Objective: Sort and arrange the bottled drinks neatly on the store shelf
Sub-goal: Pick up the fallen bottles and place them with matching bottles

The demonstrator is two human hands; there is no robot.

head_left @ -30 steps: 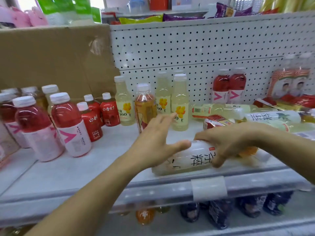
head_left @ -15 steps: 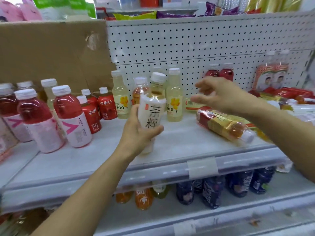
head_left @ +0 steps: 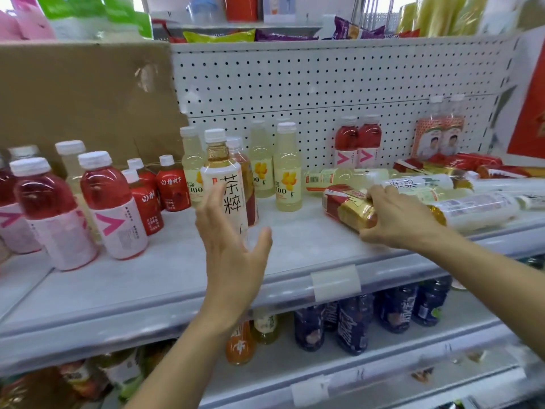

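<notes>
A tea bottle with a white label (head_left: 228, 184) stands upright on the grey shelf (head_left: 165, 278), in front of the pale yellow bottles (head_left: 287, 169). My left hand (head_left: 233, 249) hovers just in front of it, fingers spread and straight, holding nothing. Over to the right, my right hand (head_left: 398, 216) grips a lying bottle with a red and gold label (head_left: 348, 206). Behind it several more bottles lie on their sides in a pile (head_left: 460, 199).
Red bottles with pink labels (head_left: 112, 202) and small red bottles (head_left: 172, 184) stand at the left. Two red bottles (head_left: 358, 140) and a twin pack (head_left: 439, 134) stand against the pegboard. A cardboard sheet (head_left: 82, 98) leans at back left. Dark bottles (head_left: 354, 323) fill the lower shelf.
My left hand stood the white-labelled tea bottle on the shelf and let go. My right hand came down from mid-air onto the lying red and gold bottle.
</notes>
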